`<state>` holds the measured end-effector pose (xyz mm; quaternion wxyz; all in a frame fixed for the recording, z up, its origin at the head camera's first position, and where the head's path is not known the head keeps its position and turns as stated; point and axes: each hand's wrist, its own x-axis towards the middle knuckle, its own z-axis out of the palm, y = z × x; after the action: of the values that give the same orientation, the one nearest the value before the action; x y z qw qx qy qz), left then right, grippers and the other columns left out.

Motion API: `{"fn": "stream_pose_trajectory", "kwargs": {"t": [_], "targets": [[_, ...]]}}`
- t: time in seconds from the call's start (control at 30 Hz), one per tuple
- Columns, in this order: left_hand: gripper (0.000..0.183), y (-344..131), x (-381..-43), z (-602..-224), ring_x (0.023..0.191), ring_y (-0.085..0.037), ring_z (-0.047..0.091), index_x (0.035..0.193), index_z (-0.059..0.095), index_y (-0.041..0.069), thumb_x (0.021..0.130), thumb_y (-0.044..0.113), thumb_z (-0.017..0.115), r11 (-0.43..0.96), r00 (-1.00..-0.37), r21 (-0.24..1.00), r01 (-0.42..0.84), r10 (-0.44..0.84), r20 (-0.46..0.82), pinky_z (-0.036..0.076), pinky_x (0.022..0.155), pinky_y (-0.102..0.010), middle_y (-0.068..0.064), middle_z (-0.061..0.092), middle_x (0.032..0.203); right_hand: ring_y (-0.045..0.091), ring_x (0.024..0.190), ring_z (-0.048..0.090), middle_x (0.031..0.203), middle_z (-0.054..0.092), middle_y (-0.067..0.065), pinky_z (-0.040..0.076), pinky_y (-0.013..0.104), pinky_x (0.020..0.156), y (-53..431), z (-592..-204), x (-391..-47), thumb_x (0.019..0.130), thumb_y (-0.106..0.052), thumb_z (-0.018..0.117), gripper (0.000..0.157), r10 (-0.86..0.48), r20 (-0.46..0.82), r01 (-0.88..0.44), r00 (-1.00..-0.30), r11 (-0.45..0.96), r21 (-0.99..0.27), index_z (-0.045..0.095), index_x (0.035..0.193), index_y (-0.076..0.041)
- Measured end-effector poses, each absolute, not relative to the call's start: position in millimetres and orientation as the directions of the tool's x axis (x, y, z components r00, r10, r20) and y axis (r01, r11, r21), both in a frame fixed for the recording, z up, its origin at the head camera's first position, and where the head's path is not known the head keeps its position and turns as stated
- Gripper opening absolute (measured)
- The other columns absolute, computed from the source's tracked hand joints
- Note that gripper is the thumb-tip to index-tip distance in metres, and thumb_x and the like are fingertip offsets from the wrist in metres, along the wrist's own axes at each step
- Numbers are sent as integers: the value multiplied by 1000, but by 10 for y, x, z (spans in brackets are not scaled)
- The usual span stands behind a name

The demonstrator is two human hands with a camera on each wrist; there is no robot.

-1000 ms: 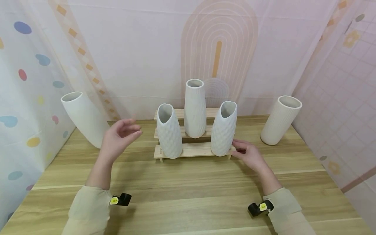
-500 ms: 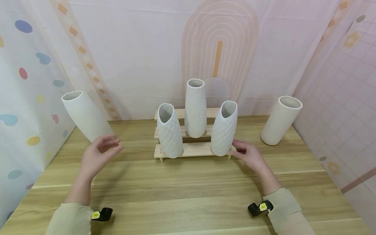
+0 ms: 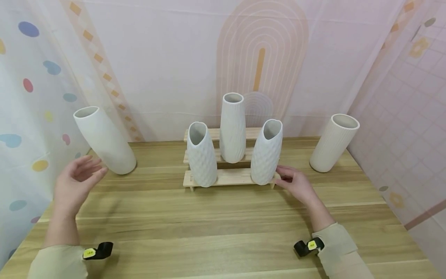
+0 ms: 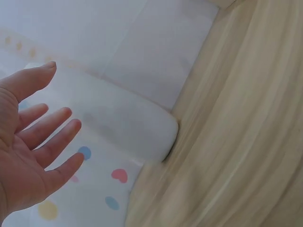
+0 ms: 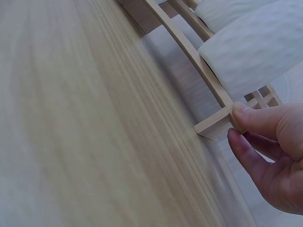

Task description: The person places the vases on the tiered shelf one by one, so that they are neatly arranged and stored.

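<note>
My left hand [image 3: 74, 184] hovers beside a smooth white vase [image 3: 109, 145] at the table's left, fingers relaxed and apart, holding nothing. In the left wrist view a gap shows between the open palm and that vase. My right hand [image 3: 296, 185] pinches the right end of the lowest plank of a three-tier wooden stand [image 3: 233, 177]; the right wrist view has the thumb [image 5: 255, 118] on top of the plank end and a finger below. On that plank stand two dimpled white vases, one left [image 3: 203, 162] and one right [image 3: 266, 157]. A taller white vase [image 3: 233, 131] rises from the middle tier.
A ribbed white vase [image 3: 332, 143] stands at the right back of the wood-grain table [image 3: 209, 232]. Patterned curtains [image 3: 167, 58] hang behind and along both sides. Small black cameras are strapped at both sleeves.
My left hand has moved left and down, away from the stand, passing in front of the smooth vase to its left side. The right hand keeps its place at the stand's corner.
</note>
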<state>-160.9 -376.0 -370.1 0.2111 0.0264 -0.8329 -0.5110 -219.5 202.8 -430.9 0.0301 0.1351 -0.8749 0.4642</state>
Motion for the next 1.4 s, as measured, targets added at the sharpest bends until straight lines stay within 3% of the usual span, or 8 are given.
{"fn": "stream_pose_trajectory", "kwargs": {"t": [0.2, 0.43, 0.6, 0.8, 0.9, 1.03, 1.3, 1.4], "targets": [[63, -3877, -1638, -3578, 94, 10, 59, 144, 47, 20, 89, 8, 75, 397, -898, 910, 120, -347, 270, 44, 76, -3, 25, 61, 110, 34, 108, 60, 136, 56, 21, 52, 43, 89, 2035, -4289, -2204, 90, -7, 73, 42, -216, 160, -254, -963, 538, -804, 62, 130, 3], [73, -3989, -1734, -3544, 93, 12, 58, 151, 40, 20, 88, 13, 76, 379, -909, 923, 68, -359, 214, 44, 74, -2, 22, 60, 114, 35, 107, 61, 136, 56, 23, 51, 46, 90, 2068, -4268, -2236, 91, -9, 73, 42, -241, 141, -254, -960, 543, -801, 62, 129, 4], [78, -4029, -1829, -3532, 95, 9, 59, 152, 39, 21, 86, 12, 79, 236, -913, 967, 91, -368, 176, 44, 75, -3, 16, 60, 122, 35, 104, 62, 136, 55, 24, 51, 44, 90, 2083, -4260, -2247, 91, -9, 73, 43, -261, 127, -252, -957, 526, -812, 61, 131, 4], [88, -4047, -1961, -3488, 127, -3, 47, 157, 28, 28, 86, 10, 78, 135, -911, 986, 93, -389, 139, 42, 88, -5, 7, 41, 153, 35, 106, 62, 137, 54, 24, 51, 44, 92, 2089, -4257, -2247, 91, -9, 73, 44, -261, 117, -244, -958, 532, -811, 61, 131, 3], [94, -4044, -2039, -3460, 141, -8, 33, 158, 22, 32, 86, 11, 78, 160, -912, 985, 66, -390, 125, 35, 100, -9, 6, 29, 159, 36, 107, 62, 137, 54, 24, 51, 47, 93, 2089, -4253, -2246, 91, -7, 72, 44, -258, 118, -244, -959, 535, -809, 61, 131, 4], [97, -4009, -2145, -3430, 144, -9, 25, 158, 17, 34, 86, 16, 79, 240, -917, 970, 37, -379, 129, 27, 109, -15, 7, 25, 161, 36, 106, 62, 136, 54, 25, 51, 47, 92, 2089, -4255, -2247, 91, -6, 72, 43, -255, 121, -244, -959, 537, -807, 60, 131, 5], [85, -3895, -2285, -3459, 140, -16, 32, 151, 40, 36, 83, 5, 81, 139, -909, 980, 141, -375, 184, 31, 109, -18, 1, 37, 155, 35, 106, 61, 136, 54, 25, 51, 45, 90, 2077, -4247, -2235, 91, -7, 72, 43, -254, 122, -245, -959, 540, -805, 60, 131, 5], [85, -3850, -2318, -3486, 138, -17, 34, 150, 42, 35, 82, 4, 81, 145, -896, 978, 147, -399, 194, 27, 114, -25, 1, 41, 150, 35, 105, 61, 136, 54, 25, 51, 45, 90, 2073, -4241, -2234, 91, -7, 72, 43, -254, 120, -244, -960, 542, -805, 60, 131, 5]]}}
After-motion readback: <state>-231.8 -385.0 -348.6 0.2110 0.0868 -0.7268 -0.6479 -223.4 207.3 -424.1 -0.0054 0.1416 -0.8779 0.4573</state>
